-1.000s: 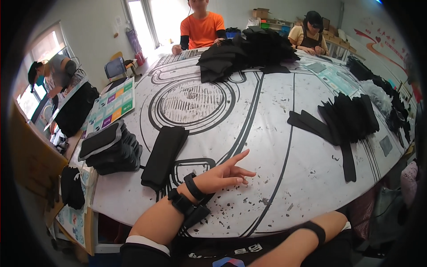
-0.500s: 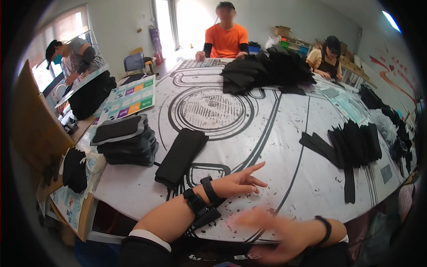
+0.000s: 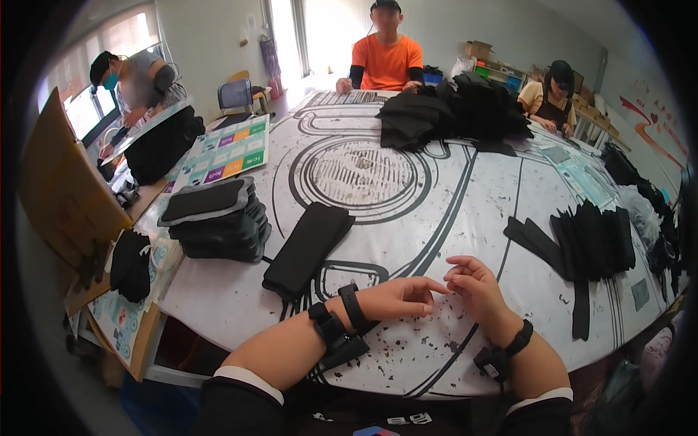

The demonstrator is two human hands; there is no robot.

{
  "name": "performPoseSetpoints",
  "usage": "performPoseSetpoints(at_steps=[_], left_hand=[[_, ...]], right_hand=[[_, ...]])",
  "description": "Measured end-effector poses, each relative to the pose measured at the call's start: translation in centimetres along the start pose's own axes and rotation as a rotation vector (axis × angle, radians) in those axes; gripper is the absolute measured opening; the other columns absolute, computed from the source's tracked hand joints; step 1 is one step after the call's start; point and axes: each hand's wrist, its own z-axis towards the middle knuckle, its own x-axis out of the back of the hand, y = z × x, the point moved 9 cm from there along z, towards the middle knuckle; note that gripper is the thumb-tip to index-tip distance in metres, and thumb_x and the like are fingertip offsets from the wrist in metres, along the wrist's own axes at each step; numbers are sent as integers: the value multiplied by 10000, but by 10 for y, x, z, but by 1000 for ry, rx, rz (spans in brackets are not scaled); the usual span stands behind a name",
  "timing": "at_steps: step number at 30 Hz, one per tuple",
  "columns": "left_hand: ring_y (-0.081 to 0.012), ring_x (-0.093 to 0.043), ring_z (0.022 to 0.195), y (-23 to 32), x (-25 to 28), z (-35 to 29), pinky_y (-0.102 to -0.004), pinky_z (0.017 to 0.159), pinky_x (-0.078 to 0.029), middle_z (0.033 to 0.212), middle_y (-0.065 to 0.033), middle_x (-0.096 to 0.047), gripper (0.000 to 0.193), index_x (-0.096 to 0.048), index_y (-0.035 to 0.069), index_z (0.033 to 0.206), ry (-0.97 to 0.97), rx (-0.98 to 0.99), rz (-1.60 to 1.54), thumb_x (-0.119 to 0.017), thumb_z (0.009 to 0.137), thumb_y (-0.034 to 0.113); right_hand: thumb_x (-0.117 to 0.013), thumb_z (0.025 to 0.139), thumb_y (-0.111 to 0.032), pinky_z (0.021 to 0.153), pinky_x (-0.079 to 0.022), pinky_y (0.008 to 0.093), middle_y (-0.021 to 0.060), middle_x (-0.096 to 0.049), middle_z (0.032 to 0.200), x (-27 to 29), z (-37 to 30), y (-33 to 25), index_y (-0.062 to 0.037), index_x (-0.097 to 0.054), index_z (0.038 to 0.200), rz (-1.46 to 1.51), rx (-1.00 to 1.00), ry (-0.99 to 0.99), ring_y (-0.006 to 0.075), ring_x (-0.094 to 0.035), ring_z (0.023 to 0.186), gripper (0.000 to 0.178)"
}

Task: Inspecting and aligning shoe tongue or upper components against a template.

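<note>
My left hand (image 3: 407, 296) hovers over the near middle of the white table (image 3: 407, 356), empty, with its fingers stretched loosely to the right. Close beside it, my right hand (image 3: 480, 291) is raised, fingers loosely bent and apart, holding nothing that I can see. The fingertips of both hands nearly meet; whether they touch I cannot tell. A flat black fabric bundle (image 3: 309, 251) lies just beyond my left wrist. Farther left stands a stack of black and grey fabric pads (image 3: 214, 218). Over to the right, several black fabric strips (image 3: 592, 243) lie bunched together.
A large heap of black fabric pieces (image 3: 454, 112) sits at the far side, near a person in orange (image 3: 385, 62). Other people work at the far left and far right. Printed sheets (image 3: 225, 156) and a cardboard box (image 3: 69, 167) are on the left.
My right hand has come up from the near edge to beside my left hand. My left hand's fingers have lowered and bent slightly. The view has shifted a little.
</note>
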Motion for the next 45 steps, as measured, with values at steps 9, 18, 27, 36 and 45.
performPoseSetpoints(at_steps=[9,18,27,36,45], left_hand=[[-45,-442,744,-2,3,0,-201,692,-390,810,35,-474,377,-485,63,1210,28,30,-32,-553,840,94],[-149,-504,977,33,-19,-9,-307,892,-392,1014,-55,-547,333,-518,38,1165,-94,-136,115,-558,841,107],[-410,-502,826,127,-213,-118,-465,691,-423,918,-233,-522,371,-520,-48,979,-1045,-647,63,-490,876,307],[-342,-501,762,156,-194,-133,-440,642,-393,819,-161,-515,183,-545,20,866,-796,-635,119,-481,877,191],[-297,-509,707,154,-170,-138,-382,614,-402,787,-104,-513,210,-559,59,818,-590,-617,363,-514,883,253]], right_hand=[[-532,856,-52,803,-432,234,34,-586,935,-7,-5,9,-18,-545,1052,-314,-86,-121,96,-548,885,200],[-514,870,-66,823,-428,231,39,-583,970,-16,-9,7,-8,-538,1060,-477,-123,-198,95,-550,918,201],[-528,861,-64,735,-454,239,51,-591,853,-13,-12,-2,-28,-542,1082,-384,-24,-110,110,-573,783,224],[-584,797,-199,669,-480,322,140,-576,963,-102,-121,-152,-7,-585,922,-743,356,-4,200,-579,837,230],[-416,926,-294,904,-426,394,264,-499,1177,-149,-131,-135,16,-17,1404,-885,574,-835,301,-559,1008,695]])
